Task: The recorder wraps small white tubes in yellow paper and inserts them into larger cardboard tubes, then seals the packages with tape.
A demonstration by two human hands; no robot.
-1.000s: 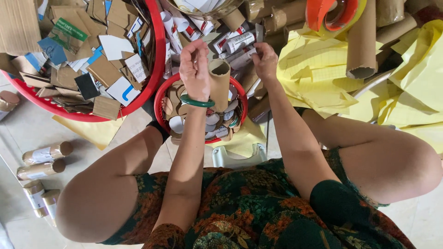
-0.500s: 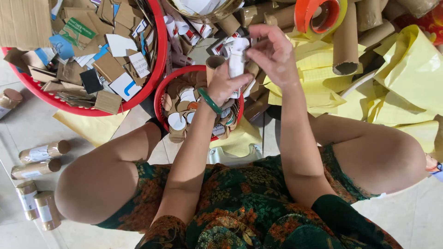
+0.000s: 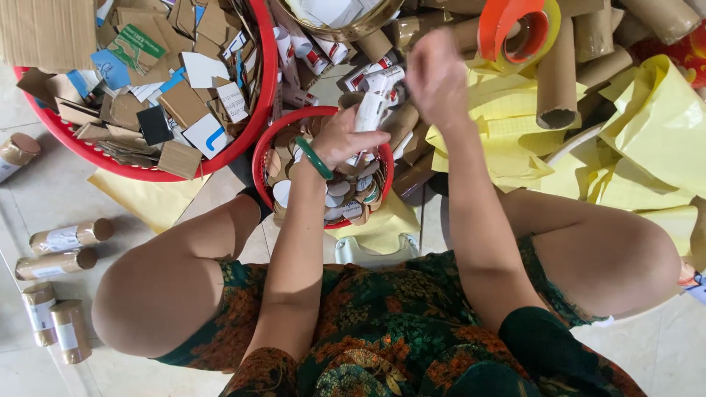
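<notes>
- Seated person seen from above; the left hand (image 3: pixel 346 140) grips a cardboard tube with a white label (image 3: pixel 370 114), upper centre of frame, over a small red basket (image 3: pixel 259 151) of tubes
- The right hand (image 3: pixel 435 73) (blurred) pinches the label's top edge
- Judged step: peeling the label; next likely needs a steady pull while the tube is held firm

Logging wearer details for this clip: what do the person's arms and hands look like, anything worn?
Both arms are bare. The left hand has a green bangle at the wrist. The right hand is motion-blurred, with nothing visibly worn. No gloves.
</notes>
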